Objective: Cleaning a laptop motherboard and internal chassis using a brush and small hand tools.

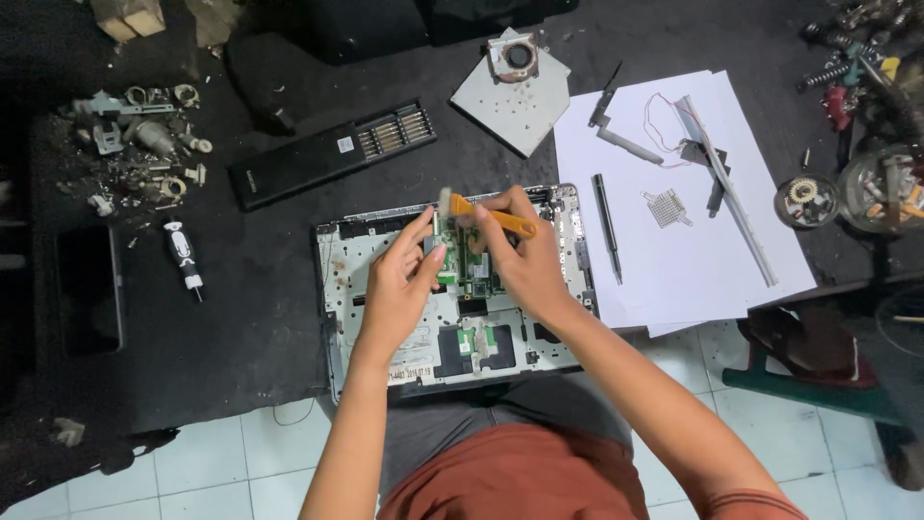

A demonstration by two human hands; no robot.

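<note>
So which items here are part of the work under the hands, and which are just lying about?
In use:
- left hand on the green circuit board
- right hand holding the orange-handled brush
- opened laptop base

Lying about:
- black bit case
- small screwdriver
- fan on a metal plate
- white paper sheets with a pen-like tool
- heap of metal parts

Screwdriver set (332, 154) lies behind opened laptop (366, 260); paper sheets (674, 250) lie right.
</note>
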